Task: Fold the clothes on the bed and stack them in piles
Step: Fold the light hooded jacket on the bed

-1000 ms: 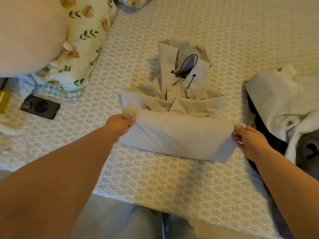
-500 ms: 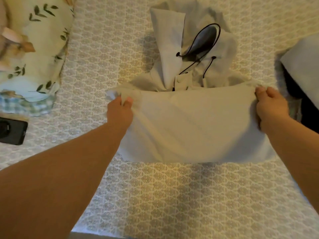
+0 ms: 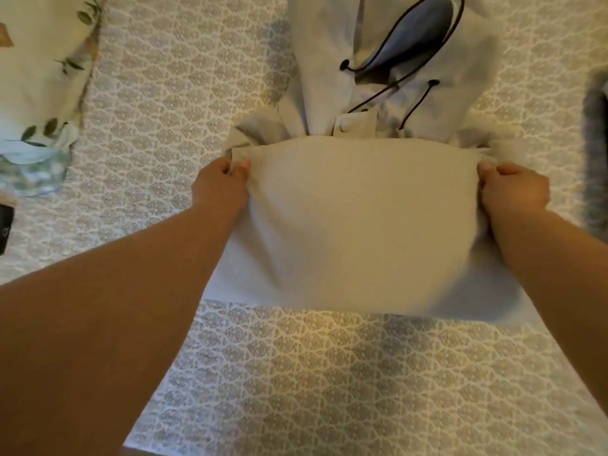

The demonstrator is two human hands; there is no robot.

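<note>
On bed, centre: hoodie, hem doubled up to the hood; left hand and right hand each pinch a folded corner; step: bottom fold; next, likely: lay corners flat, release, fold hood down.

Left hand and right hand pinch the folded hoodie on the bed.

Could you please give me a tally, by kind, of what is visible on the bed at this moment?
Garments: 2, the light grey hooded jacket with a hand at each side, left hand and right hand, and a dark grey garment at the right edge.
Floral bedding pieces: 1, the leaf-print bedding.
Dark devices: 1, a black object at the left edge.
Total: 4
</note>
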